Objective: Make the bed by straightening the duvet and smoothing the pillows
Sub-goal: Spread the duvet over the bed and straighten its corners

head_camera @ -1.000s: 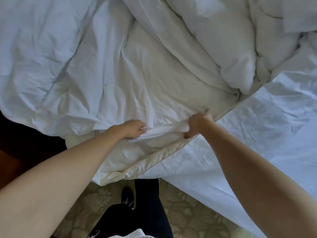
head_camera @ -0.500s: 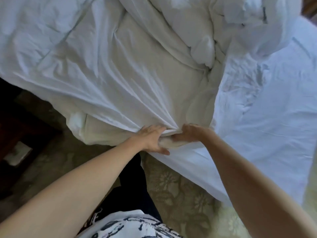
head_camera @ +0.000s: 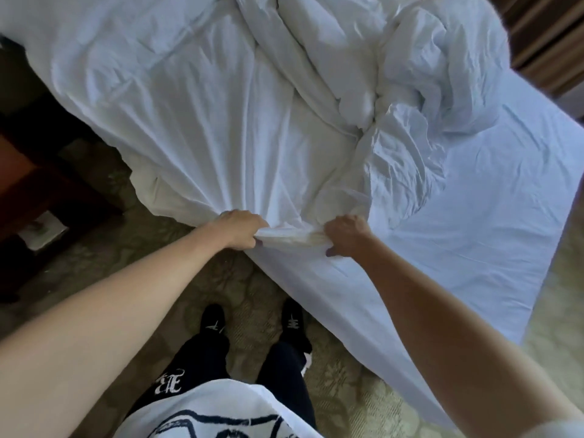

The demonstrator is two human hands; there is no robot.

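A white duvet point(head_camera: 202, 115) lies rumpled across the bed, bunched into thick folds at the top middle. Its near edge is gathered into a tight roll between my two hands at the bed's side. My left hand point(head_camera: 241, 227) is closed on the left end of that gathered edge. My right hand point(head_camera: 346, 235) grips the right end, knuckles up. Creases fan out from the grip across the duvet. The white fitted sheet point(head_camera: 467, 248) lies bare on the right half of the mattress. No pillow can be told apart from the bedding.
I stand on a patterned beige carpet point(head_camera: 177, 248) with my black shoes point(head_camera: 215, 320) close to the bed's side. Dark wooden furniture point(head_camera: 34, 184) stands to the left, with a pale paper item at its foot. Striped curtains point(head_camera: 543, 36) hang at the top right.
I have stepped back and pulled the gathered duvet edge toward me. My hands, pressed together half a second ago, are now apart along the edge. More bare sheet shows at right.
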